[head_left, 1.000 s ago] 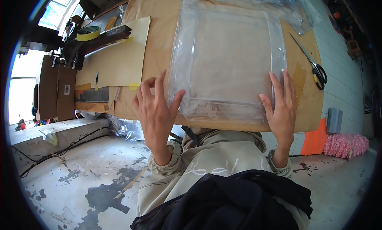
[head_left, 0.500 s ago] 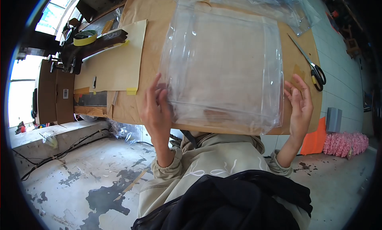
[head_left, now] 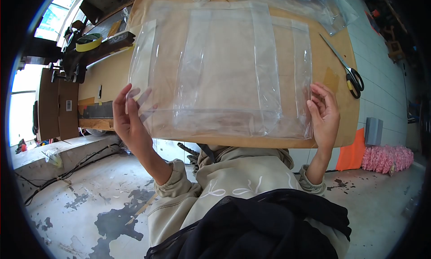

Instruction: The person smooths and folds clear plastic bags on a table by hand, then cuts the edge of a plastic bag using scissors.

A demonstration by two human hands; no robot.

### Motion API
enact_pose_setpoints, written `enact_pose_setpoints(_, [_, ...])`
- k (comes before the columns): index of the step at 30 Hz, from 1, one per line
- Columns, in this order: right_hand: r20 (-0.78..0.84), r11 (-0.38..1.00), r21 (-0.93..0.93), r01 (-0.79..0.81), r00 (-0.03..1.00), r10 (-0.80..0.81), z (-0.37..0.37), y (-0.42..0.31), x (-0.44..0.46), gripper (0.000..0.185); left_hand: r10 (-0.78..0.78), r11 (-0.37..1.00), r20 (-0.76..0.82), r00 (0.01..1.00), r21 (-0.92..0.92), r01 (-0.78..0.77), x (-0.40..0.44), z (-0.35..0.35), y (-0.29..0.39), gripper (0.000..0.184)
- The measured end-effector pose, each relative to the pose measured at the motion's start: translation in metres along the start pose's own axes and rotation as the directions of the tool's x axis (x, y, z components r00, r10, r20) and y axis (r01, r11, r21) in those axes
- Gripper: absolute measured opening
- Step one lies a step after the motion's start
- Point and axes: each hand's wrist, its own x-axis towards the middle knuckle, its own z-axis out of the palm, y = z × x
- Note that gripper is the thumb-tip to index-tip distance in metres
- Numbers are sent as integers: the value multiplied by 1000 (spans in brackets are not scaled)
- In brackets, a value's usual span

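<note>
A clear plastic sheet or bag (head_left: 229, 66) with folded side bands is spread over the brown-covered table (head_left: 336, 120). My left hand (head_left: 131, 115) pinches its left edge, and some of those fingers show through the transparent plastic. At the opposite edge, my right hand (head_left: 324, 108) has its thumb and curled fingers closed on the plastic. The lower edge of the plastic lies near the table's front edge.
Scissors (head_left: 345, 68) lie at the right. More clear plastic (head_left: 314, 10) is at the back. A yellow tape roll (head_left: 89, 43) rests on a dark machine arm (head_left: 101, 48) at the left. A cardboard box (head_left: 68, 108) stands beyond the table's left end.
My left hand has moved left, drawing the plastic's left side outward, so it now spans wider. My right hand has closed on the right edge and shifted slightly left since half a second ago.
</note>
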Motion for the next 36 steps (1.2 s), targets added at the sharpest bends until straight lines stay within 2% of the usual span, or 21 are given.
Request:
enact_pose_setpoints(4, [-30,995,-88,41,999,-43,5,-4,-3,30,-124,990,80,989,73,118,1,2,5,34])
enact_pose_setpoints(7, [17,979,-175,100,995,-99,2,-8,-2,29,-123,987,142,982,-83,136,-3,6,11,30])
enact_pose_setpoints(11, [116,911,-318,263,964,-238,-2,-23,-4,26,-24,958,81,996,-283,46,-7,20,24,31])
enact_pose_setpoints(14, [100,952,-207,226,973,-209,0,-35,-6,24,-19,923,16,1000,-383,24,0,36,36,34])
enact_pose_setpoints(16, [62,988,-96,122,991,-117,-4,-44,-2,28,82,911,36,996,-408,-61,10,46,46,34])
enact_pose_setpoints(18, [28,996,15,87,996,-88,-8,-46,8,33,176,908,13,984,-388,-157,27,56,53,34])
enact_pose_setpoints(20, [-12,984,125,129,992,-128,-16,-43,24,41,237,890,53,970,-412,-195,40,64,62,33])
enact_pose_setpoints(23, [-107,907,297,299,954,-279,-19,-53,30,38,343,848,117,932,-466,-253,47,67,70,29])
enact_pose_setpoints(25, [-168,893,310,326,943,-286,-20,-38,21,34,358,822,134,924,-515,-243,39,67,63,29])
enact_pose_setpoints(26, [-196,888,314,336,938,-285,-21,-32,15,33,294,895,161,942,-393,-213,35,64,58,31])
enact_pose_setpoints(29, [39,976,180,126,990,-135,-27,-31,1,36,44,999,237,971,-32,-38,18,55,42,40])
enact_pose_setpoints(32, [188,976,195,-100,980,63,-25,-20,-14,39,-140,983,347,927,-65,173,-6,45,17,50])
enact_pose_setpoints(35, [198,974,221,-49,980,5,-23,-14,-20,42,-191,815,411,891,-440,377,-23,38,7,55])
enact_pose_setpoints(36, [213,972,233,-41,977,-10,-23,-13,-21,42,-224,778,407,886,-472,414,-27,34,8,55])
